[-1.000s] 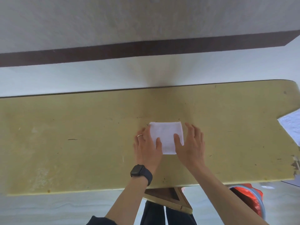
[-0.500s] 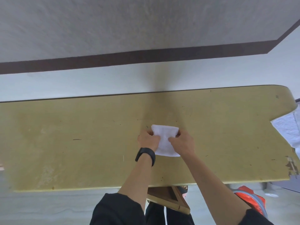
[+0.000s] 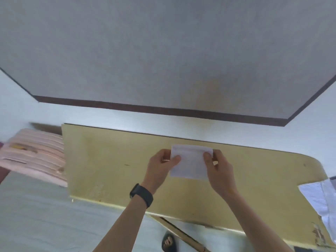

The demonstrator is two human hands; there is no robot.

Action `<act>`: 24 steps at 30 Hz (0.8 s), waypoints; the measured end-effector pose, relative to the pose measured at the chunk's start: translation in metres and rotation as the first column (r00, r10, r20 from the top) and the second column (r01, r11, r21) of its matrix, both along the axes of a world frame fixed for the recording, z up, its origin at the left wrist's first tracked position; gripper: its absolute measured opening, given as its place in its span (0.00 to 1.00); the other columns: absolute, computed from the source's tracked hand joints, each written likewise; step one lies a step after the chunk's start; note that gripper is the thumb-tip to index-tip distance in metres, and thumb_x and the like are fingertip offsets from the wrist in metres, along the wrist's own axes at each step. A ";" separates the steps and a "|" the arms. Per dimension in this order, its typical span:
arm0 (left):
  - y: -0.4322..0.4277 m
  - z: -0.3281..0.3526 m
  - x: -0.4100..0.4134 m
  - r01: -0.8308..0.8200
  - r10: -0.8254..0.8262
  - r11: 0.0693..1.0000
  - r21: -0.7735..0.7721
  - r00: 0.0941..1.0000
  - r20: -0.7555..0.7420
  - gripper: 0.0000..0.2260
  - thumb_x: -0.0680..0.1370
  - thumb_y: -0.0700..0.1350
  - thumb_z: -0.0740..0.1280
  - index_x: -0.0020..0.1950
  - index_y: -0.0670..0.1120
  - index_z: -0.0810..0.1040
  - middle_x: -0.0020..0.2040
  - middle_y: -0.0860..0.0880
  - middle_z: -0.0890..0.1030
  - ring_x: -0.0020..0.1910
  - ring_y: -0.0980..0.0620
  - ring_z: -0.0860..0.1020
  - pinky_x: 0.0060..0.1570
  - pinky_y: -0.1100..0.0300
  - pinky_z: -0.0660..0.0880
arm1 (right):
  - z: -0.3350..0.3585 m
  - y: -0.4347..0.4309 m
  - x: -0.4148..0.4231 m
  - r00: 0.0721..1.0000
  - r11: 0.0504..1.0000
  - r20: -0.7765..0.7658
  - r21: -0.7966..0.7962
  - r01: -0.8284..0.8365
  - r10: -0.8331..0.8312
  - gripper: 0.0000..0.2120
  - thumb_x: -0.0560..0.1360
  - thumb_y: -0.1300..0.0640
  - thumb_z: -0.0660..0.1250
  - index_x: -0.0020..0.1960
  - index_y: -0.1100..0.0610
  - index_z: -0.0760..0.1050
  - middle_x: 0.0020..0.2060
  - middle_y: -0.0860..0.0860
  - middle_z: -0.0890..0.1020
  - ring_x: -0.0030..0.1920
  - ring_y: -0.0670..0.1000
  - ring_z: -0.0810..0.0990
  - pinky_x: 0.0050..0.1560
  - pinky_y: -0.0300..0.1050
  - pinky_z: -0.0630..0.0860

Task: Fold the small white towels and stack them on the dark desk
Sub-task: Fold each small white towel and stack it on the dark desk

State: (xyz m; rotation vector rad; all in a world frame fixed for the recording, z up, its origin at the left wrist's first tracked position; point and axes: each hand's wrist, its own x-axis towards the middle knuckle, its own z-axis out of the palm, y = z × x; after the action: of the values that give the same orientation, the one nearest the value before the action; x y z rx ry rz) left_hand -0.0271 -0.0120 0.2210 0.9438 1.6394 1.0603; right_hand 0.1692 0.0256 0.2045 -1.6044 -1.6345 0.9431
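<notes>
the left hand [image 3: 160, 166] pinches the small white towel [image 3: 190, 165] at its 9 o'clock edge, the right hand [image 3: 221, 172] at 3 o'clock, over the yellow worktop [image 3: 109, 170]. more towels [image 3: 320, 199] lie at 4 o'clock.

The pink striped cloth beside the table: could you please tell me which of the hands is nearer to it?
Left. The left hand pinches the left edge of the folded white towel, toward the pink striped cloth; the right hand pinches its right edge, farther away.
</notes>
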 end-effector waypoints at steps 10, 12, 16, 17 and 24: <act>-0.168 0.135 -0.045 -0.547 0.660 0.719 0.428 0.730 -0.176 0.07 0.81 0.55 0.65 0.49 0.52 0.75 0.41 0.51 0.79 0.37 0.60 0.75 0.36 0.66 0.72 | 0.132 -0.088 -0.122 0.876 0.840 -0.083 0.338 -0.424 0.475 0.07 0.81 0.47 0.58 0.45 0.45 0.64 0.28 0.46 0.72 0.29 0.46 0.71 0.30 0.42 0.65; -0.219 0.138 -0.052 -0.644 0.756 0.639 0.422 0.628 -0.186 0.07 0.81 0.56 0.63 0.51 0.54 0.74 0.42 0.54 0.79 0.40 0.60 0.77 0.37 0.68 0.73 | 0.142 -0.129 -0.147 0.796 0.787 -0.140 0.322 -0.526 0.589 0.07 0.81 0.47 0.58 0.44 0.44 0.65 0.27 0.47 0.73 0.28 0.47 0.70 0.29 0.41 0.66; -0.334 0.142 -0.070 -0.817 0.898 0.439 0.373 0.411 -0.155 0.07 0.81 0.56 0.63 0.48 0.55 0.74 0.41 0.56 0.78 0.35 0.62 0.75 0.32 0.68 0.72 | 0.150 -0.227 -0.195 0.601 0.633 -0.200 0.287 -0.719 0.774 0.07 0.82 0.48 0.59 0.44 0.44 0.67 0.30 0.50 0.75 0.28 0.46 0.69 0.30 0.40 0.66; -0.367 0.144 -0.072 -0.849 0.924 0.383 0.363 0.351 -0.154 0.08 0.81 0.56 0.63 0.48 0.54 0.75 0.40 0.56 0.78 0.33 0.62 0.75 0.30 0.68 0.71 | 0.150 -0.254 -0.207 0.545 0.583 -0.205 0.275 -0.765 0.813 0.07 0.82 0.49 0.59 0.45 0.45 0.67 0.32 0.51 0.76 0.28 0.46 0.70 0.31 0.41 0.66; -0.618 0.140 -0.061 -0.930 0.984 -0.063 0.362 -0.118 -0.131 0.10 0.79 0.58 0.65 0.44 0.53 0.77 0.35 0.53 0.78 0.30 0.61 0.72 0.28 0.69 0.69 | 0.153 -0.492 -0.271 0.143 0.195 -0.237 0.216 -0.957 0.961 0.06 0.81 0.51 0.61 0.46 0.49 0.70 0.37 0.54 0.80 0.34 0.49 0.75 0.32 0.34 0.67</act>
State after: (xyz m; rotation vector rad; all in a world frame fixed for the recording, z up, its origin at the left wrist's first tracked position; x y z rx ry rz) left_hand -0.0879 -0.6296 0.3607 -0.4096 2.7006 2.1125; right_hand -0.1018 -0.4666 0.3577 -0.0196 -2.3599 1.6749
